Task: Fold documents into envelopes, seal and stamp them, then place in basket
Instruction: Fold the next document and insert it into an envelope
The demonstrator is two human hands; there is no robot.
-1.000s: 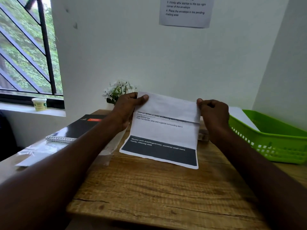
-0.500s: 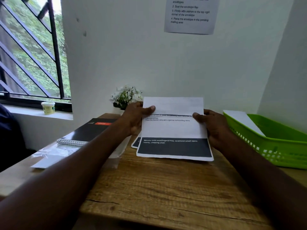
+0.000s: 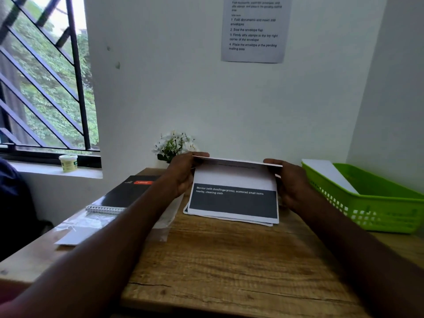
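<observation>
At the far middle of the wooden table [image 3: 229, 267], a printed document [image 3: 234, 198] held with its top part folded forward toward the viewer, dark band with white text across its lower half, lower edge resting on a few more sheets [image 3: 263, 223] lying beneath. Left hand [image 3: 183, 174] gripping the left edge of the fold, thumb on top and fingers curled behind the paper. Right hand [image 3: 290, 182] pinching the right edge of the same fold, thumb over the folded strip, fingers behind. Both grips thus closed on the sheet, neither released. Off to the right, near the right hand but apart from it, a green plastic basket [image 3: 376, 210] with slotted walls, a white envelope [image 3: 330, 174] leaning inside against its near-left rim. On the left side of the table, a black spiral notebook [image 3: 128, 193] with a red label, and in front of it clear plastic wrapping [image 3: 91, 226] over something white. Behind the left hand, against the wall, a small bunch of white flowers [image 3: 175, 144]. Higher on the wall, a printed instruction sheet [image 3: 253, 28]. Left of that, a barred window [image 3: 46, 76] with a small white tub [image 3: 68, 162] on its sill
</observation>
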